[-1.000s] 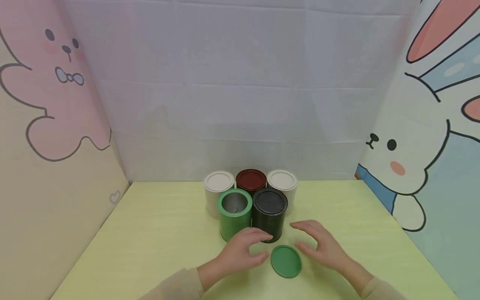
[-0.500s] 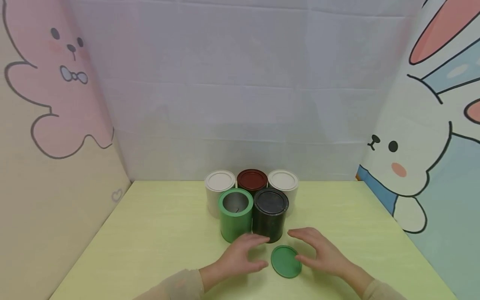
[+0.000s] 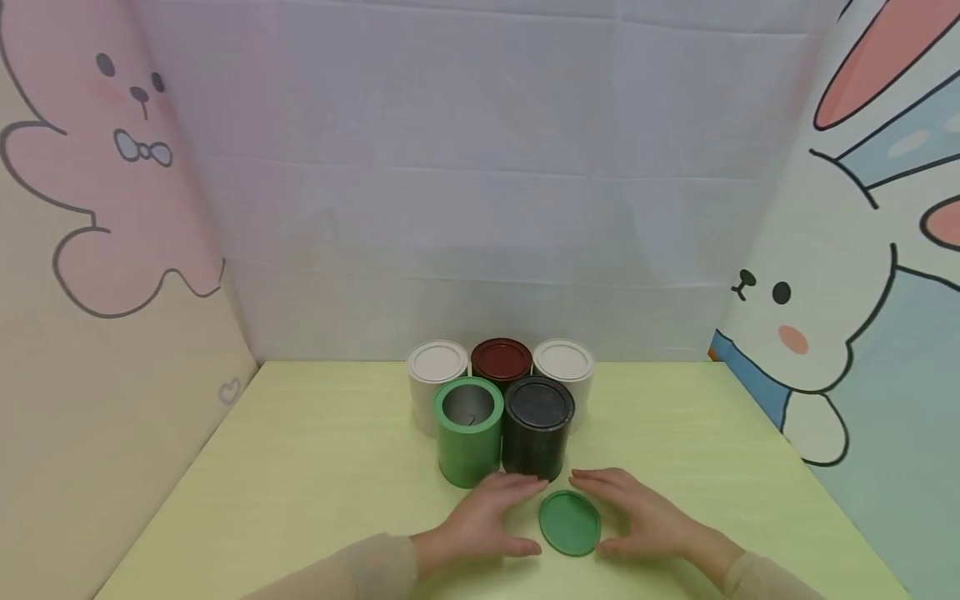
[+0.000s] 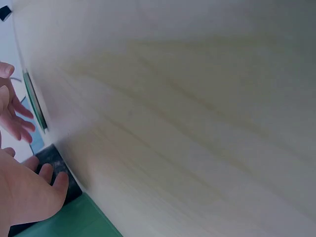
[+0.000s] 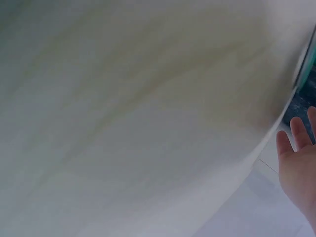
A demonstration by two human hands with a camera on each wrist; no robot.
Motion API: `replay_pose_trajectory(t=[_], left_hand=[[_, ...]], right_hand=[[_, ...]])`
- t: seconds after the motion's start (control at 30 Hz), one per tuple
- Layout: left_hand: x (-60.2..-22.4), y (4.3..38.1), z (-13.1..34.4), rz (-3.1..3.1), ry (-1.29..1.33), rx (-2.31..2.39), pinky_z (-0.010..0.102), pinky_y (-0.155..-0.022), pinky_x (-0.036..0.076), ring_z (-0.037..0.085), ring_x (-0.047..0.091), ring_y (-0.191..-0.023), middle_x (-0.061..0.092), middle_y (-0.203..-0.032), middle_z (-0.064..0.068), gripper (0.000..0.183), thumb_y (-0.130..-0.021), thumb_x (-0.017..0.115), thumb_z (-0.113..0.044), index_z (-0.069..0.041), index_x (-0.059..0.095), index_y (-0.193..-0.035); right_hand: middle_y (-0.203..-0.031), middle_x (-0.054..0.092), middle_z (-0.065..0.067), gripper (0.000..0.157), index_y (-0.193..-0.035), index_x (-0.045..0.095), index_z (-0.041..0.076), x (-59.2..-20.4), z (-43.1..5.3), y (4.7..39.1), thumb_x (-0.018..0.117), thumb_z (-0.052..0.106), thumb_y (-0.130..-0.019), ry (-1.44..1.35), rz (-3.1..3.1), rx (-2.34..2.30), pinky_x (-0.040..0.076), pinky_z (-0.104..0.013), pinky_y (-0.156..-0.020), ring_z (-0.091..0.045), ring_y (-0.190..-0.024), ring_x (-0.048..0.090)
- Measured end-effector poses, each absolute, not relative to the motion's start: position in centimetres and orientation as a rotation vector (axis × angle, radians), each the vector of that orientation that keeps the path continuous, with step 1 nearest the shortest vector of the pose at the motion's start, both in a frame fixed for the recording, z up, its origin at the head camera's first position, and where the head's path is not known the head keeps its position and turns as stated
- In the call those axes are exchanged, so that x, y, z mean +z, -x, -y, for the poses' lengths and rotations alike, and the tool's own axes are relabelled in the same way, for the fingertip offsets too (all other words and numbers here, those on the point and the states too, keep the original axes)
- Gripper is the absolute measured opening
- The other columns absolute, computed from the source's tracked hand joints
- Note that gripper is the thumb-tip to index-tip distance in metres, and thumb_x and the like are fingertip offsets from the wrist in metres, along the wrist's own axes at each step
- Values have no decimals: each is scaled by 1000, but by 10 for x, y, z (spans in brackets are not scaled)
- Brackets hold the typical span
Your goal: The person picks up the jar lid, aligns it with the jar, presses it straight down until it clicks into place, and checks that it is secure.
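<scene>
A round green lid (image 3: 570, 523) lies flat on the pale yellow-green table, between the two hands. On its left is the left hand (image 3: 483, 521), thumb and fingers spread apart, holding nothing. The right hand (image 3: 641, 517) curves around the lid's right side, its thumb tip right at the rim. Just beyond the hands stands a green can (image 3: 468, 450) with its top uncovered, showing a grey inside. Beside it is a black can (image 3: 536, 442) with a black lid. In the left wrist view the left hand (image 4: 29, 192) overlaps the black and green cans.
Behind the front cans stand a white can (image 3: 427, 396) at left, a can with a dark red lid (image 3: 502, 359), and another white can (image 3: 577, 387) at right, all lidded. A white cloth wall (image 3: 480, 208) closes the back; cartoon-printed panels flank the table.
Both hands have lowered slightly and come nearer to the lid, the right thumb shifting back to its rim. Lid and cans stay in place.
</scene>
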State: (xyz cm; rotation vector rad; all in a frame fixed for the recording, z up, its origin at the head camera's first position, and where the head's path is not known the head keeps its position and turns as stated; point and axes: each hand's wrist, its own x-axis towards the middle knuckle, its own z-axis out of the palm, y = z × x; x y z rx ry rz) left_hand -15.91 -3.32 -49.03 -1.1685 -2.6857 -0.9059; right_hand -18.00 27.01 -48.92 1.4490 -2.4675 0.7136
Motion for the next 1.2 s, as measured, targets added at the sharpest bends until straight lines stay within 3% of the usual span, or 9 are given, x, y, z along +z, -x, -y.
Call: replay_pose_trajectory(t=[0.2, 0.67, 0.9, 1.2], left_hand=[[-499, 161, 27, 2693, 1186, -836, 37, -104, 43, 21, 51, -127, 57, -140, 3, 77, -78, 82, -48, -19, 55, -144], [-506, 163, 15, 2754, 1133, -565, 26, -95, 45, 15, 51, -122, 58, -139, -3, 74, -77, 77, -61, -29, 59, -141], [-503, 164, 14, 2719, 1144, -515, 21, -92, 45, 12, 54, -114, 62, -132, -6, 64, -79, 77, -58, -27, 66, -133], [-504, 168, 14, 2674, 1175, -550, 15, -89, 43, 8, 55, -107, 66, -123, -12, 55, -77, 81, -51, -24, 72, -125]], right_hand=[[-148, 47, -8, 87, -147, 47, 9, -498, -275, 181, 81, 48, -78, -1476, 2475, 657, 44, -33, -100, -21, -129, 46], [-139, 57, -6, 83, -142, 55, 11, -506, -275, 185, 77, 56, -77, -1480, 2420, 554, 48, -42, -92, -22, -121, 51], [-135, 60, -3, 71, -136, 61, 13, -508, -272, 186, 76, 54, -80, -1498, 2384, 544, 49, -44, -90, -27, -117, 53], [-130, 63, -1, 65, -132, 65, 14, -508, -269, 186, 78, 51, -80, -1508, 2337, 561, 51, -40, -87, -21, -113, 55]])
